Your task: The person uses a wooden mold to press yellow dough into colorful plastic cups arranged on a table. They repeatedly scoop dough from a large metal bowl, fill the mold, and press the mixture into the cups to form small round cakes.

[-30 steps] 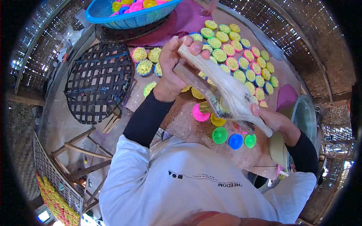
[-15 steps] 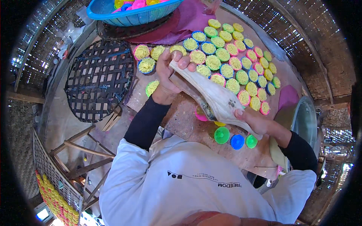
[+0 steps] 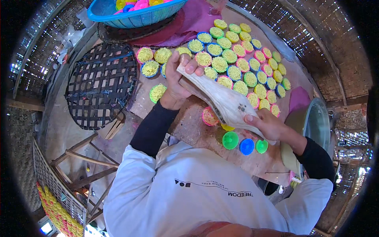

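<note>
My left hand (image 3: 177, 79) and my right hand (image 3: 272, 125) are both closed around the ends of a pale wooden hand press (image 3: 221, 93). It is long, wide in the middle, and held aslant above the table. A dark strip shows along its near underside. Just below its left part lies a pink cup (image 3: 210, 116) with thin strands in it. A yellow cup (image 3: 227, 127) is mostly covered by the press. In front of me stand a green cup (image 3: 230, 140), a blue cup (image 3: 246, 146) and a smaller green cup (image 3: 261, 146), with no strands visible.
Many coloured cups of yellow strands (image 3: 233, 73) cover the table's far side. A blue basin (image 3: 134, 17) of coloured cups stands at the back left. Left is a dark woven tray (image 3: 100, 85), near a wooden frame (image 3: 85, 158); a large tub (image 3: 316, 122) is at right.
The pink cup below the press now shows strands, where before mostly its plain pink side was seen. My hands keep their hold, and the press has barely shifted. The view has moved slightly.
</note>
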`<action>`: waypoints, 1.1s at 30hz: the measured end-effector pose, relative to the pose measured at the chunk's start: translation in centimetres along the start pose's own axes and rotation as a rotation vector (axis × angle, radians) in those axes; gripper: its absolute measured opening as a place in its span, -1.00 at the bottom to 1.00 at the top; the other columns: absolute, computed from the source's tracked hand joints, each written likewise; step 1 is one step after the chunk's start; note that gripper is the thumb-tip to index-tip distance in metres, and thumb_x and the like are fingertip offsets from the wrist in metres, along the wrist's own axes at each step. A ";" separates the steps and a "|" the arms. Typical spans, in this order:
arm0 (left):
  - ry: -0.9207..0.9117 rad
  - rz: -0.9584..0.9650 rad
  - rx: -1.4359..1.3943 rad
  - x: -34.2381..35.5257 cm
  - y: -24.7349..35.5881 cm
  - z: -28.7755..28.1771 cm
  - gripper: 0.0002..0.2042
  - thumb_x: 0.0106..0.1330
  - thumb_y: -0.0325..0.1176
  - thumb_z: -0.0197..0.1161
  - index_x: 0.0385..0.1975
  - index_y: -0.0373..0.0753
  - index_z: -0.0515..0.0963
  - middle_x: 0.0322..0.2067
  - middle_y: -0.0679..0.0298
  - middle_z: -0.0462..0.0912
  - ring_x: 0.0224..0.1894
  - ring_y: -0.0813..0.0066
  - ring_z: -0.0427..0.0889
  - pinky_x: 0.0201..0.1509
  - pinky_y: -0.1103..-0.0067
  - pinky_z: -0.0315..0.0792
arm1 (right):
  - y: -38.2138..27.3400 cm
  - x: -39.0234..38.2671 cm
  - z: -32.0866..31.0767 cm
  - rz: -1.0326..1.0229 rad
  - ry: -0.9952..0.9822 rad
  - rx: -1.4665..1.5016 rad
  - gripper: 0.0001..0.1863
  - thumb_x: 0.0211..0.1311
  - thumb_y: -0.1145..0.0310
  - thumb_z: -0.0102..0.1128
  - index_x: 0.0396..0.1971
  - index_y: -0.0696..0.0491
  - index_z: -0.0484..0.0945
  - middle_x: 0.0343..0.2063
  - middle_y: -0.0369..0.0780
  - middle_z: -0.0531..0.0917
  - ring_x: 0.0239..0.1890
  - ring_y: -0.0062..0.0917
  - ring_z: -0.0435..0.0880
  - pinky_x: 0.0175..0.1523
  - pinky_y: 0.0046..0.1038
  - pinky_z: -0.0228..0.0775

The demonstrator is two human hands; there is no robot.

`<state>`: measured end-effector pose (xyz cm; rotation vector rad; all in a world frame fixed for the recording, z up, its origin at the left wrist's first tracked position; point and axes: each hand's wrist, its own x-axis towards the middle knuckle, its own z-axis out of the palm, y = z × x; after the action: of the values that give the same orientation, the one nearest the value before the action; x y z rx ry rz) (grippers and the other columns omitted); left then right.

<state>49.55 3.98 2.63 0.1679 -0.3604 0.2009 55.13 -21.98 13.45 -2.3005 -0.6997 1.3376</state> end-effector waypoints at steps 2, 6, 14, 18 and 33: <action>-0.007 0.004 0.053 0.0 0.7 0.4 -0.62 0.36 -0.02 -0.28 -0.62 -0.05 0.33 -0.72 0.49 0.37 -0.48 0.43 0.46 -0.22 0.38 0.35 | 0.0 0.5 0.4 -0.019 0.014 -0.069 -0.26 0.09 -0.30 -0.10 -0.50 0.21 0.60 -0.73 -0.24 0.54 -0.65 -0.60 0.52 -0.54 -0.48 0.31; 0.062 0.023 0.122 -0.5 1.5 1.0 -0.62 0.36 -0.01 -0.27 -0.61 -0.05 0.33 -0.70 0.48 0.38 -0.48 0.43 0.46 -0.26 0.38 0.38 | -0.1 0.8 1.7 -0.106 0.089 -0.027 -0.26 0.09 -0.31 -0.11 -0.67 0.19 0.56 -0.79 -0.26 0.49 -0.70 -0.62 0.48 -0.59 -0.46 0.27; 0.106 0.016 0.081 -1.0 0.0 -0.3 -0.62 0.36 -0.02 -0.27 -0.61 -0.06 0.33 -0.69 0.47 0.38 -0.46 0.43 0.45 -0.28 0.37 0.39 | -0.4 -0.6 1.4 -0.051 0.074 -0.038 -0.23 0.11 -0.32 -0.15 -0.77 0.17 0.53 -0.84 -0.27 0.47 -0.77 -0.64 0.45 -0.66 -0.48 0.24; 0.092 0.023 0.074 -0.4 -0.2 0.0 -0.61 0.37 -0.02 -0.27 -0.63 -0.07 0.33 -0.72 0.47 0.36 -0.49 0.42 0.45 -0.28 0.40 0.38 | -0.4 -0.8 1.3 -0.088 0.126 -0.060 -0.23 0.12 -0.31 -0.15 -0.76 0.18 0.53 -0.85 -0.26 0.47 -0.78 -0.63 0.44 -0.66 -0.45 0.24; 0.197 0.044 0.119 -0.6 0.0 0.9 -0.61 0.36 -0.07 -0.22 -0.70 -0.07 0.28 -0.76 0.45 0.33 -0.54 0.39 0.44 -0.35 0.45 0.34 | -0.2 -1.0 2.3 -0.183 0.204 -0.084 -0.27 0.16 -0.22 -0.10 -0.84 0.20 0.41 -0.90 -0.28 0.35 -0.83 -0.61 0.32 -0.71 -0.41 0.11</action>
<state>48.76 3.67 3.23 0.2556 -0.1562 0.2804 52.68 -22.25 13.18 -2.3313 -0.8879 0.9931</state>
